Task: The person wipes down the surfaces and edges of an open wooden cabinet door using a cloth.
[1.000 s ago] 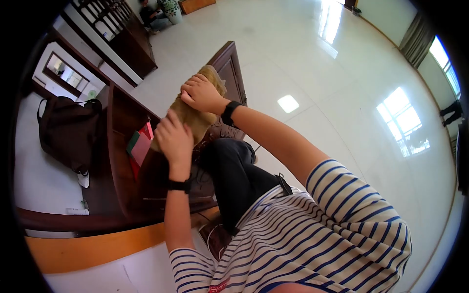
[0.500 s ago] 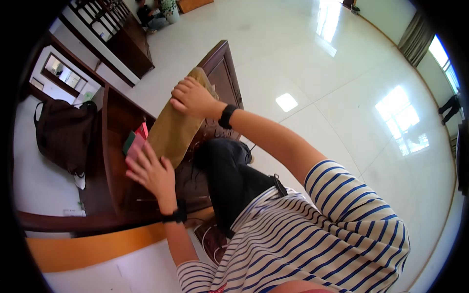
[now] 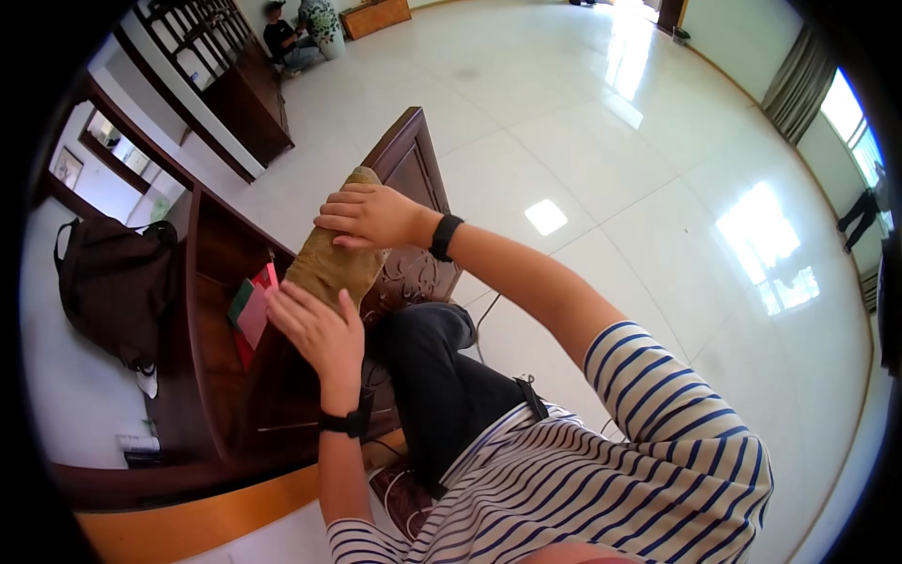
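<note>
A folded olive-brown cloth [image 3: 329, 267] lies over the top edge of a dark carved wooden panel [image 3: 413, 164]. My right hand [image 3: 371, 216] rests flat across the cloth's upper part, fingers stretched towards its left edge. Lower down, my left hand [image 3: 322, 336] lies against the cloth's near end, fingers extended and thumb apart. Neither hand is closed around anything. Part of the cloth is hidden beneath the hands.
Beside the panel is an open wooden compartment [image 3: 211, 343] holding a pink item [image 3: 252, 318] and a green one. A dark brown bag [image 3: 115, 287] lies at left. My bent leg [image 3: 423, 367] is close to the panel. A seated person [image 3: 285, 42] is far back.
The cloth appears shorter and more bunched, its near end drawn up. My left hand has moved right and onto the cloth, while my right hand has shifted slightly down. The view has tilted a little.
</note>
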